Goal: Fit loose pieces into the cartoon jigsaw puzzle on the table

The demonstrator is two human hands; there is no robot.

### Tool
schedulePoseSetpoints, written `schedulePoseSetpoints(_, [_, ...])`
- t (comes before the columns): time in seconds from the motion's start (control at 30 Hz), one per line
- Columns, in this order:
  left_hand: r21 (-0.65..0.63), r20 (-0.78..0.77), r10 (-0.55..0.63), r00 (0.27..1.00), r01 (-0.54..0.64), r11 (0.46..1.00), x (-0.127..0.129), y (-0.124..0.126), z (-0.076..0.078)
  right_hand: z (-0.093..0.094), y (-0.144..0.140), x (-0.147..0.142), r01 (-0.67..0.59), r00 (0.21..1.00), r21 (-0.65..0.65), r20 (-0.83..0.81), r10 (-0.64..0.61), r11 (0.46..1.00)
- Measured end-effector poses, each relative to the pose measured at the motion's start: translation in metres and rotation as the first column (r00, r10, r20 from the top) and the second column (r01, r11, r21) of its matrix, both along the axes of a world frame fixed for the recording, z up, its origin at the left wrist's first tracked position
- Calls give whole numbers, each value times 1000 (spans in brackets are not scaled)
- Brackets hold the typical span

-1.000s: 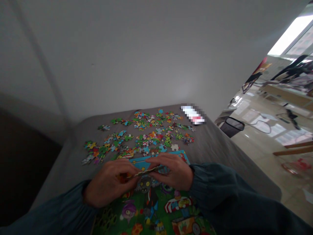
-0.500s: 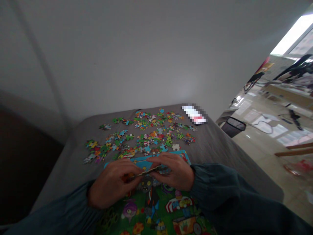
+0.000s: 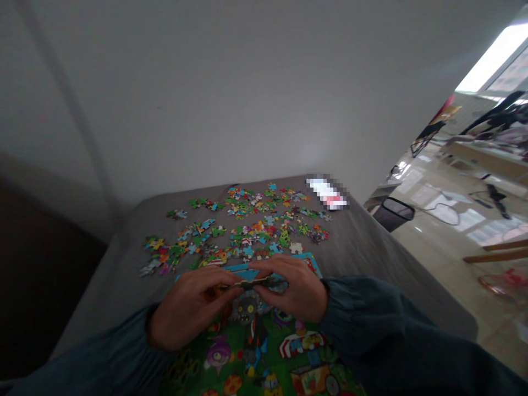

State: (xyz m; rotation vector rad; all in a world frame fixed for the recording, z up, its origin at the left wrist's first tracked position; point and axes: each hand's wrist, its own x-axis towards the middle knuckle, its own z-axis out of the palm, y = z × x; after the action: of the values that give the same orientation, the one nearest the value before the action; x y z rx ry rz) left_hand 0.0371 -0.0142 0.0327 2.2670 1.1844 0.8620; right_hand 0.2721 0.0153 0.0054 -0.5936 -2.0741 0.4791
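Note:
My left hand (image 3: 197, 308) and my right hand (image 3: 295, 287) face each other over a colourful cartoon picture sheet (image 3: 256, 357). Between them they pinch a thin strip of joined puzzle pieces (image 3: 248, 284), seen nearly edge-on. Thumbs press from below and fingers from above, the left hand on its left end and the right hand on its right end. My fingers cover much of the strip, so its printed side is mostly hidden. Beneath the hands, the sheet shows a grey zombie figure and a blue upper border.
Many loose puzzle pieces (image 3: 258, 231) lie scattered on the grey cloth-covered table (image 3: 350, 258) beyond the sheet. A phone (image 3: 328, 192), blurred out, rests near the far right corner. A pale wall (image 3: 247, 110) stands behind, and a dark mesh bin (image 3: 394, 213) is at the right.
The strip of puzzle pieces has turned from slanting up to the right to nearly level. Both hands keep their hold and have barely shifted.

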Motion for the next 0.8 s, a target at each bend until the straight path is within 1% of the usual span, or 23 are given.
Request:
schedulePoseSetpoints(0.17, [-6,4,37,999,-37,999,1,-1,0,-1,-1,-1,29,1000,-12,-1,-29,1000])
schedulePoseSetpoints(0.3, [1,-4,45,999,-45,999,3,-1,1,-2,-1,-1,12,1000,-33,14,-12,999])
schedulePoseSetpoints(0.47, [63,4,27,1000,-27,998,4,0,2,-1,-2,-1,1,1000,-36,22,0,999])
schedulePoseSetpoints(0.6, [82,-5,19,1000,-19,996,3,-1,1,-1,-2,-1,-6,1000,-14,21,6,1000])
schedulePoseSetpoints(0.8, [155,11,23,1000,-25,988,2,-2,-1,-3,-1,-1,13,1000,-5,19,-12,1000])
